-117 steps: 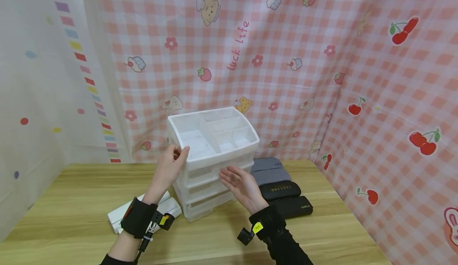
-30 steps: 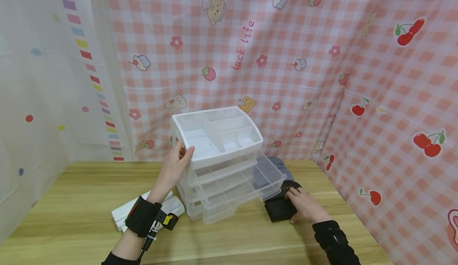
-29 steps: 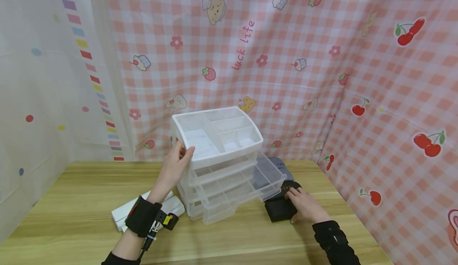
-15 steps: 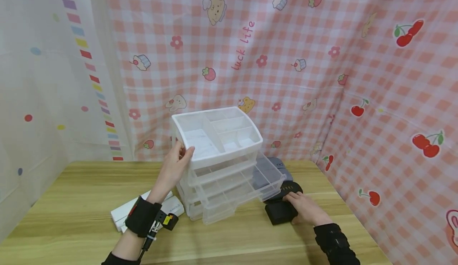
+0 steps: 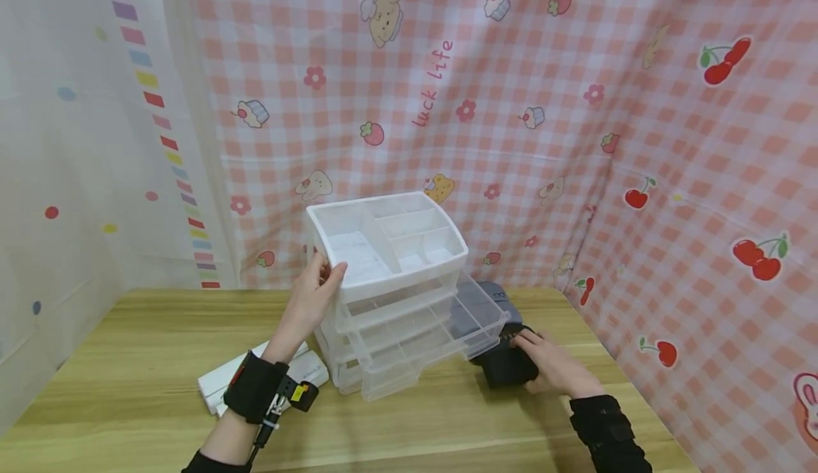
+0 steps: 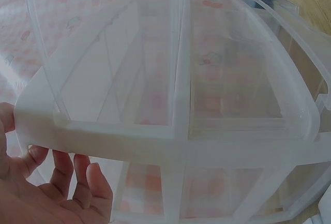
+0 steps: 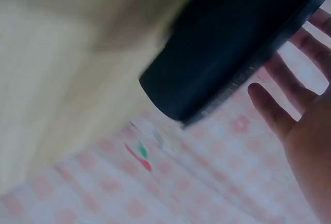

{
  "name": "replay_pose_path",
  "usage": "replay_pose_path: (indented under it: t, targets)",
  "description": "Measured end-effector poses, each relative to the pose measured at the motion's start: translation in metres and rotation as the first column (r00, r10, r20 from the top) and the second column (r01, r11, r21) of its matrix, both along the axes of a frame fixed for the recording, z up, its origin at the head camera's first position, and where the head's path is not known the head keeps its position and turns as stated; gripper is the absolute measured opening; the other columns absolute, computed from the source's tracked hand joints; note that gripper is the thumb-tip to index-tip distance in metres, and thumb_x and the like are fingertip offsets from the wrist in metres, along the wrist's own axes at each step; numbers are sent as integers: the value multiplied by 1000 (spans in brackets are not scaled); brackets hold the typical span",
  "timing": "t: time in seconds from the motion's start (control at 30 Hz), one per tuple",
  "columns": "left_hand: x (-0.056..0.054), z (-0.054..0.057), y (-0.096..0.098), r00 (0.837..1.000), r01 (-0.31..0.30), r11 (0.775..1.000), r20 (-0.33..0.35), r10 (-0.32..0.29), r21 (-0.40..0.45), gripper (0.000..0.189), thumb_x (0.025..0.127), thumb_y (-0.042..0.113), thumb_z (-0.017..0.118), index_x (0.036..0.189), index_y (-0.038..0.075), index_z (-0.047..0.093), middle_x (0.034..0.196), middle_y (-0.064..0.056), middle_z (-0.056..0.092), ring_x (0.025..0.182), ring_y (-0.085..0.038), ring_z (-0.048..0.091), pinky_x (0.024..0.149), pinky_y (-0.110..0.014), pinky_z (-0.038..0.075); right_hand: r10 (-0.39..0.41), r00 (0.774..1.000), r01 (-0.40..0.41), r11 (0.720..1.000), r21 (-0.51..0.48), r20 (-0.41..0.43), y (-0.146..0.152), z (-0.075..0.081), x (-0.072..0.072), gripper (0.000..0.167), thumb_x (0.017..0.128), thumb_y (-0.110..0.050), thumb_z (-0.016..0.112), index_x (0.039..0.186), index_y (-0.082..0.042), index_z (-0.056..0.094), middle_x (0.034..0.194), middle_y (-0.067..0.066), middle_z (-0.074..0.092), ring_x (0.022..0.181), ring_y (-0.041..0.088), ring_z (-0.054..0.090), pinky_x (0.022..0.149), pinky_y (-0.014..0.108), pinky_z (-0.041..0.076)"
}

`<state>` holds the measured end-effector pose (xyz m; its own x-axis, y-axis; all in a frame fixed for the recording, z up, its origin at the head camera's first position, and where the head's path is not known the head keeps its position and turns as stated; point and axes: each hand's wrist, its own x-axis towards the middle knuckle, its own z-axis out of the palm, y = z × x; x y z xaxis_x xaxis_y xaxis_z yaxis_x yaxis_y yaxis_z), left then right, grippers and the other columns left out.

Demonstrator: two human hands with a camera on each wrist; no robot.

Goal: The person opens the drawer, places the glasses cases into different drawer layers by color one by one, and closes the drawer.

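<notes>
A white plastic drawer organizer (image 5: 377, 290) stands mid-table, with divided compartments on top. One clear drawer (image 5: 434, 331) is pulled out toward the front right. My left hand (image 5: 311, 295) grips the organizer's front left top edge; in the left wrist view the left hand (image 6: 62, 188) has its fingers under that rim. My right hand (image 5: 554, 366) holds a black glasses case (image 5: 508, 368) right of the drawer. In the right wrist view this black case (image 7: 227, 48) is tilted, with print along its edge, and the right hand's (image 7: 305, 125) fingers lie along its side.
Behind the held case lie another black case (image 5: 511, 331) and grey glasses cases (image 5: 495, 295), partly seen through the drawer. White cases (image 5: 307, 368) lie left of the organizer, under my left forearm. Patterned cloth (image 5: 511, 139) hangs behind and on both sides.
The clear drawer has come out since the oldest frame. My right hand has moved right to the black glasses case, which is now gripped and tilted up. The left hand keeps its hold.
</notes>
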<state>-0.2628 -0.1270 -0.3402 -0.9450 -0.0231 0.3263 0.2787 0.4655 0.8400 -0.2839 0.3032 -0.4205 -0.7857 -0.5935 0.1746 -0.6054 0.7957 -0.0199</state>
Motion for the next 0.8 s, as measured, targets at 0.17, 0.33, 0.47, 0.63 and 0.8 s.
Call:
replay_pose_path:
  t: [0.17, 0.33, 0.47, 0.63, 0.8]
  targets:
    - [1, 1, 0, 1000, 0, 1000, 5, 0, 2, 31, 101, 36, 42, 94, 6, 37, 89, -12, 45, 80, -22, 45, 66, -29, 36, -47, 987, 49, 999, 8, -154, 2, 31, 8, 64, 60, -16, 85, 118, -6, 58, 117, 12, 57, 105, 34, 54, 87, 49, 46]
    - [1, 0, 0, 1000, 4, 1000, 1, -4, 0, 32, 101, 35, 42, 93, 6, 36, 87, -11, 43, 77, -21, 43, 65, -29, 35, -78, 940, 100, 994, 50, -331, 3, 68, 18, 69, 57, -23, 90, 117, -7, 60, 115, 14, 58, 104, 35, 53, 85, 51, 46]
    - [1, 1, 0, 1000, 3, 1000, -6, -3, -7, 32, 101, 35, 42, 92, 5, 36, 85, -11, 42, 75, -20, 42, 63, -28, 34, -112, 911, 134, 990, 30, -397, 2, 94, 23, 71, 56, -18, 89, 119, -5, 59, 116, 15, 57, 104, 36, 51, 84, 53, 44]
    - [1, 1, 1, 1000, 0, 1000, -10, 0, -6, 31, 101, 34, 42, 91, 5, 36, 84, -10, 41, 74, -20, 41, 63, -28, 33, -79, 856, 111, 993, 32, -511, -6, 121, 26, 74, 52, -15, 90, 119, -7, 59, 114, 14, 57, 101, 36, 51, 83, 53, 43]
    - [1, 1, 1, 1000, 2, 1000, -5, -2, 6, 31, 101, 34, 43, 90, 5, 35, 83, -10, 40, 73, -20, 40, 63, -28, 33, -39, 805, 90, 994, 56, -592, -23, 143, 31, 75, 50, -14, 91, 118, -9, 59, 115, 14, 56, 103, 36, 50, 84, 54, 43]
